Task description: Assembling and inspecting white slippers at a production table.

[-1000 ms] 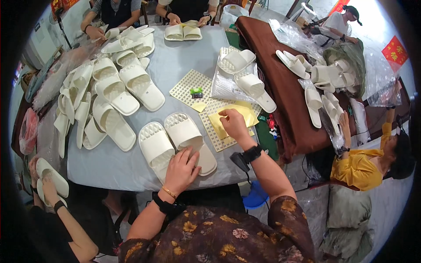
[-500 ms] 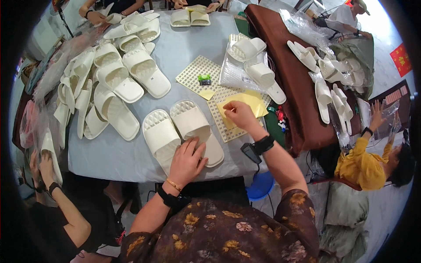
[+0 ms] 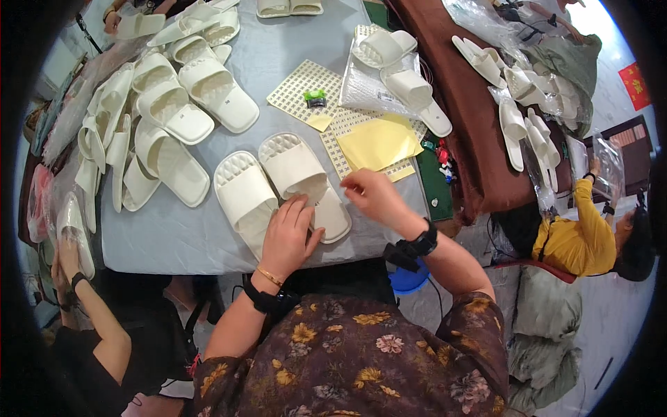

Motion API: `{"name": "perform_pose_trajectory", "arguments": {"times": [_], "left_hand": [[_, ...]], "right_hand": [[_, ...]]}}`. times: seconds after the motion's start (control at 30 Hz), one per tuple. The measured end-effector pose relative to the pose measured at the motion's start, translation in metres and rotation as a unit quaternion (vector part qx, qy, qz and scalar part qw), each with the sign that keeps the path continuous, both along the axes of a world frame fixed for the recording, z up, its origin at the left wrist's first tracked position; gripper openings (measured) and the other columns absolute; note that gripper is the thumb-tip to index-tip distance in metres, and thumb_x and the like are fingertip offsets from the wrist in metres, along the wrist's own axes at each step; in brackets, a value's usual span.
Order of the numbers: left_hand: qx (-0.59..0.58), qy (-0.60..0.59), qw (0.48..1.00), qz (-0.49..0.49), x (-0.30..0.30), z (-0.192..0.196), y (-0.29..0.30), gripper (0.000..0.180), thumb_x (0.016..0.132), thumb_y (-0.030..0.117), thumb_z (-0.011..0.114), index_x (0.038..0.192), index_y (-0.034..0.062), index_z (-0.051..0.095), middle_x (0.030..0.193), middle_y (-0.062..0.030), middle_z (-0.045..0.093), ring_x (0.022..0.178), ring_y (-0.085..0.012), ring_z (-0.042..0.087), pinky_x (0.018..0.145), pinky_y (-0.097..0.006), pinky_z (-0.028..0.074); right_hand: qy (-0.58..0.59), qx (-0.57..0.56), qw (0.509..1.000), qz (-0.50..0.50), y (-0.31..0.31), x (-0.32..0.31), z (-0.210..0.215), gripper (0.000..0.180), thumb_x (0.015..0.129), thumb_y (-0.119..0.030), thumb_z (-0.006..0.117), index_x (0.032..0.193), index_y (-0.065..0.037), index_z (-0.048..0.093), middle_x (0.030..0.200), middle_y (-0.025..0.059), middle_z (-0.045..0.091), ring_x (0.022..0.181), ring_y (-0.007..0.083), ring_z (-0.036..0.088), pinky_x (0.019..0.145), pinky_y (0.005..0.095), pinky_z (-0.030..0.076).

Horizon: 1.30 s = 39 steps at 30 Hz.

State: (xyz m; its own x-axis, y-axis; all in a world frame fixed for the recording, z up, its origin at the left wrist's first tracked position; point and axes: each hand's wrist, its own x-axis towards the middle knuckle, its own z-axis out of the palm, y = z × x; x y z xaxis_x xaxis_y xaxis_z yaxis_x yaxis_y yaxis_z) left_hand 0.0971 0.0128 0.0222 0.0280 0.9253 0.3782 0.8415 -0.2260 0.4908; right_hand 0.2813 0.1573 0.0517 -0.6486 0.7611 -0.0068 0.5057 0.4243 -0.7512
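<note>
- Slippers in one cream-white pair [image 3: 245, 201], lying side by side near the front edge of the tabletop [image 3: 160, 243], around the middle of this edge.
- Left hand [image 3: 285, 236] laid over the inner sides of both, with fingers loose and a little spread, not closed around anything; fingertips on the right slipper [image 3: 335, 217], just below its strap.
- Right hand [image 3: 375, 198] just beside the same slipper, on the side toward the right edge of the tabletop, with fingers bent inward; cannot tell whether gripping some small thing.
- Beyond the right hand, printed sticker sheets [image 3: 292, 87], with yellow paper [image 3: 379, 142] on the nearer one and a small green-and-black object [image 3: 315, 99] on the farther one.
- Toward the far right corner, a white padded pouch [image 3: 354, 90], with two more slippers [image 3: 408, 89] on top.
- Along the left edge, a large heap of similar slippers [image 3: 174, 160].
</note>
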Motion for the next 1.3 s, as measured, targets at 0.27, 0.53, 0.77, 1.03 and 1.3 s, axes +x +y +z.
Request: {"name": "perform_pose_trajectory", "arguments": {"times": [0.27,0.53,0.77,1.03,1.3], "left_hand": [[-0.021,-0.025,0.999,-0.003,0.001,-0.005,0.000,0.042,0.082,0.020,0.073,0.117,0.0004,0.058,0.133,-0.0198,0.054,0.124,-0.0388,0.050,0.105,-0.046,0.040],[-0.014,-0.006,1.000,0.011,0.003,-0.004,-0.001,0.043,0.082,0.022,0.072,0.115,-0.0018,0.059,0.131,-0.0202,0.056,0.124,-0.0368,0.052,0.105,-0.045,0.042],[-0.013,-0.002,1.000,0.006,0.002,-0.003,0.000,0.042,0.083,0.022,0.072,0.115,-0.0018,0.058,0.130,-0.0206,0.056,0.122,-0.0373,0.052,0.104,-0.045,0.042],[-0.014,-0.019,1.000,0.007,0.003,-0.001,-0.002,0.044,0.082,0.022,0.073,0.116,-0.0003,0.057,0.130,-0.0208,0.055,0.122,-0.0385,0.051,0.103,-0.046,0.041],[-0.006,-0.023,1.000,0.007,0.001,-0.008,-0.002,0.045,0.082,0.023,0.073,0.117,0.0000,0.056,0.131,-0.0215,0.055,0.121,-0.0409,0.051,0.104,-0.047,0.041]], "right_hand": [[0.003,0.137,0.990,0.024,-0.035,-0.035,-0.023,0.010,0.085,-0.012,0.062,0.091,-0.007,0.067,0.087,0.0129,0.060,0.084,0.0349,0.062,0.072,0.0450,0.051],[-0.018,0.212,0.977,0.030,-0.038,-0.040,-0.027,0.005,0.081,-0.011,0.066,0.083,-0.007,0.064,0.082,0.0107,0.060,0.077,0.0330,0.063,0.066,0.0427,0.052],[-0.029,0.186,0.981,0.049,-0.035,-0.043,-0.024,0.007,0.082,-0.011,0.064,0.086,-0.006,0.062,0.084,0.0138,0.060,0.081,0.0360,0.062,0.069,0.0455,0.051],[0.006,0.132,0.990,-0.047,0.038,-0.011,-0.021,0.010,0.089,-0.008,0.055,0.093,0.000,0.060,0.092,0.0192,0.062,0.089,0.0385,0.060,0.079,0.0441,0.048],[-0.146,0.184,0.972,-0.032,0.068,0.008,-0.032,0.008,0.088,-0.010,0.057,0.091,-0.004,0.061,0.090,0.0175,0.062,0.088,0.0377,0.061,0.075,0.0472,0.050]]}}
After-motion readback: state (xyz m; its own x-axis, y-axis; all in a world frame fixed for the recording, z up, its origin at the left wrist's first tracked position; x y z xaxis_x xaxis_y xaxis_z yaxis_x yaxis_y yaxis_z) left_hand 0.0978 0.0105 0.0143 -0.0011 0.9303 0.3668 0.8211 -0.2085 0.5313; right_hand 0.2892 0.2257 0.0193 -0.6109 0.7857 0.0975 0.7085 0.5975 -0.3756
